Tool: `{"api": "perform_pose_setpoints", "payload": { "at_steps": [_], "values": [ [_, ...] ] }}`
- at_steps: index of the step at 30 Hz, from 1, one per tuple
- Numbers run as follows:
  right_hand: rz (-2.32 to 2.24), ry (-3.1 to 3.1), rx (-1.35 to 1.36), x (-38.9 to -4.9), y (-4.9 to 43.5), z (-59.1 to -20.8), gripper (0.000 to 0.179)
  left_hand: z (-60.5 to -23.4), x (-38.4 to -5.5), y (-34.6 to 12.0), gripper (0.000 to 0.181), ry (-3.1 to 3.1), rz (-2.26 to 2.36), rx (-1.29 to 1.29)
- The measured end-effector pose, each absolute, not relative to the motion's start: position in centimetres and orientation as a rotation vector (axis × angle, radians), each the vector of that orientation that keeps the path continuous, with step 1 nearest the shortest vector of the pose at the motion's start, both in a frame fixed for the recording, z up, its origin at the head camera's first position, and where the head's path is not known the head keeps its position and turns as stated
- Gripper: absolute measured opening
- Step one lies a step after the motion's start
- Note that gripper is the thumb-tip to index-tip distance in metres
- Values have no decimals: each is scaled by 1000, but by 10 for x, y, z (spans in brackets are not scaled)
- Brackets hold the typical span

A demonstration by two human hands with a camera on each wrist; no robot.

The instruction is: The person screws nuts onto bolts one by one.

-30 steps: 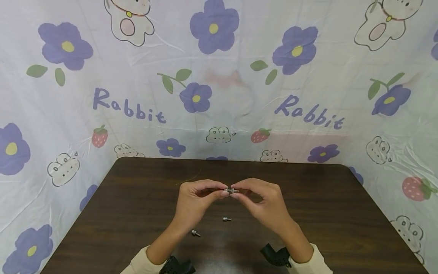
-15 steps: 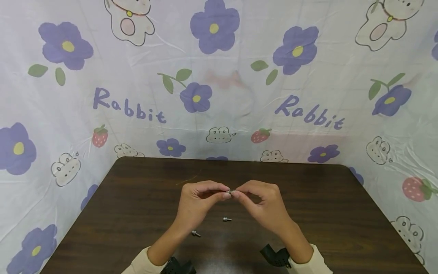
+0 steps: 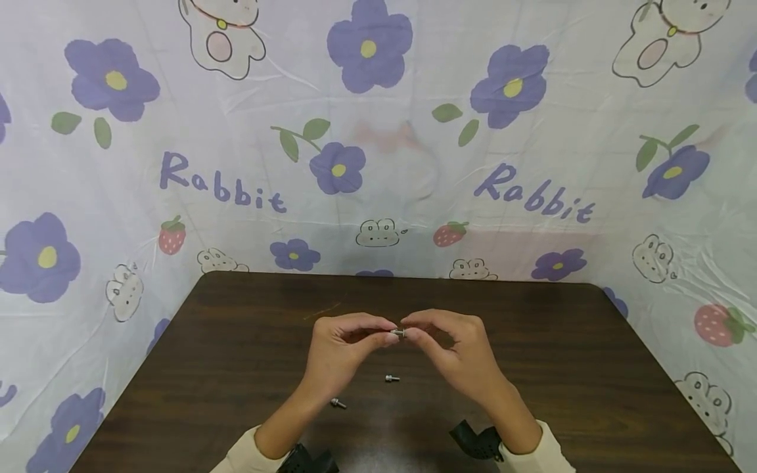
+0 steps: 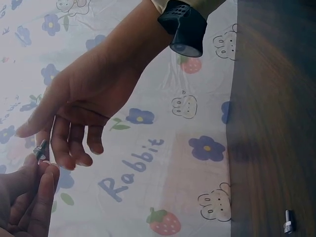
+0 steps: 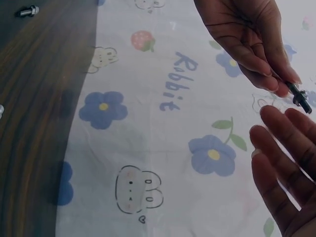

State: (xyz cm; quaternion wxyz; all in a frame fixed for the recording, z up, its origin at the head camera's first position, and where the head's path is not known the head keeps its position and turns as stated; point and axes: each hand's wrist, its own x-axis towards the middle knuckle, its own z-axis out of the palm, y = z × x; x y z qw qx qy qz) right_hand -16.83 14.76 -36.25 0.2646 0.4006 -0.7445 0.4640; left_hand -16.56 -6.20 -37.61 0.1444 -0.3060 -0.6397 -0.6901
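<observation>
My left hand pinches a small metal bolt between thumb and index finger, above the table. The threaded end points toward my right hand, and a wider ring sits around the shank of the bolt in the left wrist view. The head end is hidden in the left fingers. My right thumb and index finger stand apart around the free end, and the other right fingers hang loosely bent. In the right wrist view the right fingers are spread below the bolt with a gap between.
Two more metal bolts lie on the dark wooden table: one bolt below the hands, another bolt beside the left forearm. A printed cloth hangs behind and around the table. Black wrist cameras sit at both wrists.
Half a second ago the right thumb and index finger were closed on the bolt's free end; now they have parted and more of the bolt shows. The left hand keeps its pinch, nearly still.
</observation>
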Motion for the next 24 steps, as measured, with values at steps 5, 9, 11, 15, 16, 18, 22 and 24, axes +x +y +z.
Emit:
{"api": "perform_pose_setpoints", "payload": {
  "at_steps": [5, 9, 11, 15, 16, 18, 22, 24],
  "values": [
    [1236, -1961, 1142, -169, 148, -362, 35, -376, -167, -64, 9, -1834, -1991, -874],
    [1215, -1921, 1172, -170, 147, -361, 32, -376, -167, -63, 9, -1830, -2005, -881],
    [1211, -1910, 1180, -171, 146, -361, 29, -376, -167, -63, 9, -1826, -2008, -886],
    [1215, -1921, 1184, -170, 146, -361, 22, -376, -167, -63, 9, -1821, -2014, -901],
    [1215, -1928, 1182, -170, 146, -361, 20, -376, -167, -63, 9, -1820, -2015, -904],
    [1213, -1954, 1165, -170, 146, -361, 15, -376, -167, -63, 9, -1822, -2009, -908],
    [1199, -1988, 1133, -169, 146, -361, 9, -376, -166, -62, 9, -1826, -1996, -909],
    [1205, -1989, 1132, -169, 146, -361, 12, -376, -166, -62, 9, -1832, -1989, -908]
  ]
}}
